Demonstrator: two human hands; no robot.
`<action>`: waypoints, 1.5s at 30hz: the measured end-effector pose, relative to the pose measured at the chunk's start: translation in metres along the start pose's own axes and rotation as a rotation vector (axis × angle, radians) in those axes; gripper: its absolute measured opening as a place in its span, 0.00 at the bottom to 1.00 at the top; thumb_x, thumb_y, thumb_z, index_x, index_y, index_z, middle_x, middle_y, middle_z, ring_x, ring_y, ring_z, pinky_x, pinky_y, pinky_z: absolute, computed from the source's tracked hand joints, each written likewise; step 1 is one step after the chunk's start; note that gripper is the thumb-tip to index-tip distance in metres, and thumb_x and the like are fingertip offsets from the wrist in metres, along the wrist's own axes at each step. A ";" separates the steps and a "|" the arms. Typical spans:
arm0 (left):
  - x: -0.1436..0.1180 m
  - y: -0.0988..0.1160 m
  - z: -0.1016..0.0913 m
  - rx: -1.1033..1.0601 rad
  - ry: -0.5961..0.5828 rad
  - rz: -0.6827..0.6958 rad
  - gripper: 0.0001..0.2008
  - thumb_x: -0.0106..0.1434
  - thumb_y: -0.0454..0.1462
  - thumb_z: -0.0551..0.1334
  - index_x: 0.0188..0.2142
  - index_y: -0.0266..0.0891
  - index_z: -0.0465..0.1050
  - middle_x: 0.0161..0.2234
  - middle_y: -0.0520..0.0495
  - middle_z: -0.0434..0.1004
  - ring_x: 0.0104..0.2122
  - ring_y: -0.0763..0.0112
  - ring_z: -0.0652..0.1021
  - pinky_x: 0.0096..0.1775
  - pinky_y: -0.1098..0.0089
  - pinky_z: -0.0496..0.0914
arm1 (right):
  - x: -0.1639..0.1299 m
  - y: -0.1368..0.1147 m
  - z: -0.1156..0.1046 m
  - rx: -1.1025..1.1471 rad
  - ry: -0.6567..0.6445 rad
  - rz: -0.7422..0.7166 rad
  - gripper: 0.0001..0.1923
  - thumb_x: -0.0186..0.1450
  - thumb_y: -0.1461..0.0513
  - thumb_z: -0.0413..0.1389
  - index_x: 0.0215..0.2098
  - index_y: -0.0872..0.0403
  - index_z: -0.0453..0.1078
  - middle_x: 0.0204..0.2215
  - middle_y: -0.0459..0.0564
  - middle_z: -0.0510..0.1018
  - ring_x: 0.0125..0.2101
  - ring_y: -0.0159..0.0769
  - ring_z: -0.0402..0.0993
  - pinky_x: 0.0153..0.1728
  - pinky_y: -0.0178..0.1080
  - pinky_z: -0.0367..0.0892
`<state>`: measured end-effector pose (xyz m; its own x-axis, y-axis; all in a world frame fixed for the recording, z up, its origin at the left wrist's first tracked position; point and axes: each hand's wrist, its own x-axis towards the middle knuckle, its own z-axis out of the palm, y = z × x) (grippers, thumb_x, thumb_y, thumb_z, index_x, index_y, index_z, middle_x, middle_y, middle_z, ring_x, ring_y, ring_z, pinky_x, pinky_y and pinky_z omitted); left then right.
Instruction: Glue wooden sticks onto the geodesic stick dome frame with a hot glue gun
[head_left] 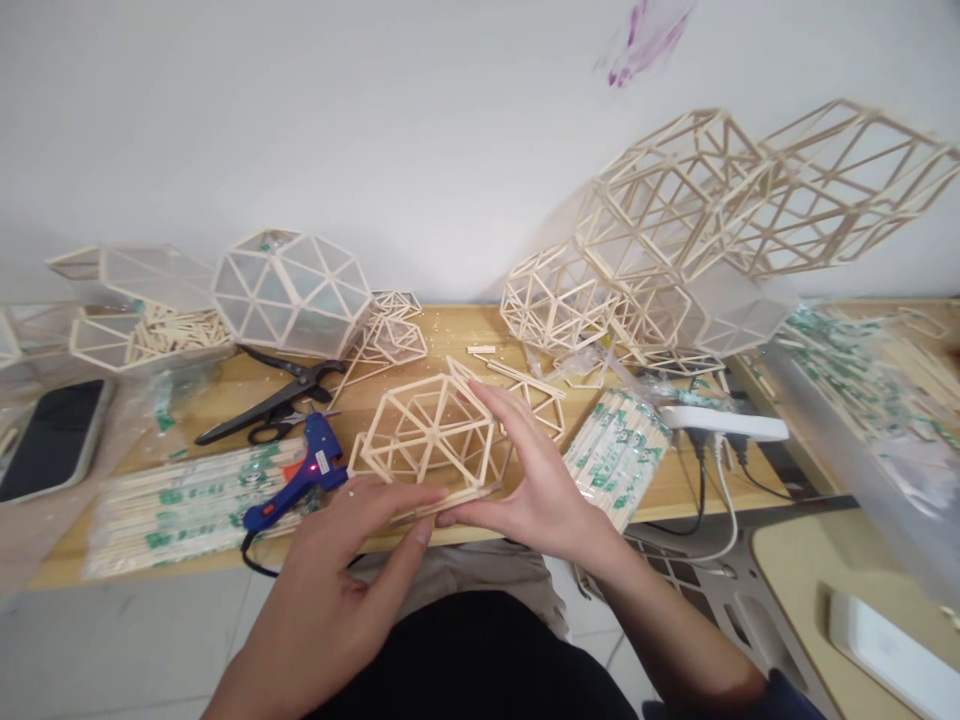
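Observation:
Between my two hands, over the front edge of the wooden table, is a wooden stick frame built of triangles around a central hub. My left hand pinches its lower front edge between thumb and fingers. On the right side, my right hand grips the frame, thumb at the bottom edge and fingers up along the side. A blue glue gun with a small red light lies left of the frame, on a plastic-wrapped bundle of chopsticks. Behind it rest black scissors.
Larger stick structures stack up at the back right. A film-covered polyhedron stands back left, near a phone. Right of my hands are another chopstick pack and a white power strip with cables hanging down. Loose sticks lie behind the frame.

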<state>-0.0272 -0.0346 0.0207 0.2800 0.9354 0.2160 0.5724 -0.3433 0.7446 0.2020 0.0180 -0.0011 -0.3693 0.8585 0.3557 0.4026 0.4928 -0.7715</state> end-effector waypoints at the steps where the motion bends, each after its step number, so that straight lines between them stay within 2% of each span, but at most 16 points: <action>1: 0.000 0.000 -0.001 0.005 -0.009 0.006 0.13 0.71 0.37 0.63 0.53 0.55 0.78 0.43 0.57 0.86 0.43 0.71 0.84 0.44 0.70 0.76 | 0.000 0.000 0.001 -0.012 0.006 -0.011 0.57 0.57 0.46 0.74 0.76 0.43 0.51 0.70 0.59 0.66 0.70 0.54 0.63 0.69 0.60 0.64; 4: -0.001 0.000 -0.002 0.022 -0.018 0.021 0.15 0.70 0.36 0.63 0.54 0.55 0.76 0.45 0.56 0.85 0.44 0.70 0.84 0.46 0.69 0.76 | 0.001 0.001 0.002 -0.027 0.024 -0.025 0.56 0.58 0.46 0.74 0.76 0.44 0.52 0.70 0.59 0.67 0.69 0.54 0.64 0.68 0.60 0.64; 11: 0.000 0.002 -0.002 0.045 -0.001 0.012 0.13 0.69 0.38 0.64 0.52 0.51 0.79 0.43 0.51 0.86 0.43 0.64 0.84 0.44 0.65 0.78 | 0.001 -0.001 0.004 -0.004 0.068 -0.033 0.57 0.54 0.46 0.76 0.74 0.44 0.55 0.67 0.59 0.69 0.68 0.55 0.66 0.67 0.60 0.65; 17: 0.003 -0.001 -0.004 0.107 -0.002 0.062 0.16 0.70 0.40 0.65 0.56 0.58 0.79 0.48 0.49 0.85 0.46 0.60 0.84 0.43 0.62 0.79 | 0.000 0.000 0.004 0.008 0.083 -0.003 0.53 0.56 0.47 0.75 0.72 0.44 0.58 0.66 0.60 0.70 0.67 0.55 0.67 0.66 0.60 0.66; 21: 0.001 -0.001 -0.006 0.132 -0.006 0.074 0.20 0.70 0.43 0.65 0.60 0.61 0.74 0.51 0.53 0.85 0.48 0.62 0.85 0.46 0.64 0.79 | -0.001 -0.001 0.004 0.012 0.080 0.004 0.53 0.56 0.48 0.76 0.73 0.45 0.57 0.67 0.60 0.69 0.68 0.55 0.66 0.67 0.60 0.65; 23: 0.000 -0.001 -0.009 0.141 0.030 0.030 0.23 0.70 0.45 0.66 0.63 0.60 0.71 0.54 0.53 0.84 0.50 0.62 0.84 0.50 0.64 0.78 | -0.001 -0.001 0.004 0.012 0.082 0.008 0.55 0.55 0.47 0.76 0.73 0.45 0.56 0.68 0.60 0.69 0.68 0.55 0.66 0.68 0.60 0.65; 25: 0.003 0.000 -0.013 0.143 0.098 -0.087 0.25 0.70 0.47 0.65 0.65 0.57 0.68 0.53 0.51 0.84 0.50 0.60 0.84 0.52 0.63 0.77 | -0.001 -0.002 0.004 0.010 0.088 0.001 0.56 0.54 0.46 0.76 0.73 0.45 0.56 0.68 0.60 0.69 0.68 0.55 0.65 0.68 0.60 0.64; 28: 0.021 -0.003 -0.020 0.105 0.236 -0.288 0.27 0.69 0.51 0.65 0.64 0.50 0.67 0.48 0.47 0.85 0.47 0.58 0.85 0.49 0.62 0.78 | -0.002 -0.002 0.005 0.005 0.093 -0.006 0.56 0.54 0.46 0.76 0.73 0.44 0.56 0.68 0.59 0.69 0.68 0.55 0.65 0.68 0.60 0.64; 30: 0.040 -0.009 -0.023 0.051 0.281 -0.333 0.27 0.67 0.54 0.66 0.61 0.47 0.68 0.49 0.45 0.83 0.45 0.59 0.84 0.47 0.62 0.78 | -0.003 -0.002 0.006 -0.006 0.090 0.001 0.56 0.54 0.46 0.76 0.73 0.44 0.56 0.67 0.58 0.70 0.68 0.55 0.66 0.68 0.60 0.64; 31: 0.050 -0.012 -0.023 -0.001 0.264 -0.342 0.28 0.67 0.54 0.66 0.60 0.46 0.69 0.50 0.44 0.82 0.44 0.60 0.84 0.45 0.64 0.78 | -0.004 -0.002 0.007 -0.013 0.086 0.003 0.55 0.54 0.46 0.76 0.73 0.43 0.56 0.67 0.58 0.70 0.68 0.55 0.66 0.68 0.61 0.64; 35: 0.080 -0.024 -0.018 -0.164 0.165 -0.341 0.27 0.64 0.55 0.67 0.56 0.43 0.73 0.38 0.49 0.82 0.28 0.69 0.79 0.29 0.70 0.73 | -0.004 -0.001 0.011 -0.014 0.082 -0.002 0.56 0.56 0.46 0.75 0.75 0.43 0.54 0.69 0.58 0.68 0.69 0.56 0.64 0.69 0.62 0.62; 39: 0.090 -0.026 -0.015 -0.238 0.162 -0.364 0.24 0.64 0.54 0.68 0.52 0.43 0.74 0.30 0.53 0.79 0.22 0.73 0.74 0.24 0.73 0.70 | -0.004 -0.002 0.012 0.011 0.081 0.000 0.57 0.56 0.46 0.75 0.75 0.45 0.53 0.69 0.60 0.67 0.69 0.56 0.64 0.69 0.61 0.63; 41: 0.091 -0.025 -0.017 -0.285 0.147 -0.403 0.20 0.64 0.54 0.68 0.47 0.44 0.73 0.28 0.55 0.77 0.20 0.74 0.74 0.22 0.74 0.69 | -0.004 -0.002 0.011 0.043 0.074 0.003 0.52 0.60 0.47 0.73 0.75 0.45 0.54 0.69 0.60 0.67 0.69 0.54 0.66 0.68 0.60 0.65; 45: 0.092 -0.024 -0.023 -0.340 0.086 -0.473 0.20 0.62 0.55 0.70 0.40 0.44 0.72 0.27 0.56 0.75 0.19 0.75 0.73 0.19 0.76 0.69 | -0.002 -0.002 0.007 0.141 0.084 -0.027 0.28 0.75 0.60 0.58 0.71 0.45 0.59 0.63 0.54 0.76 0.64 0.44 0.73 0.67 0.54 0.68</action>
<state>-0.0325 0.0619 0.0372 -0.0177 0.9887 -0.1492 0.3363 0.1464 0.9303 0.1961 0.0147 -0.0039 -0.3045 0.8571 0.4156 0.2694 0.4960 -0.8255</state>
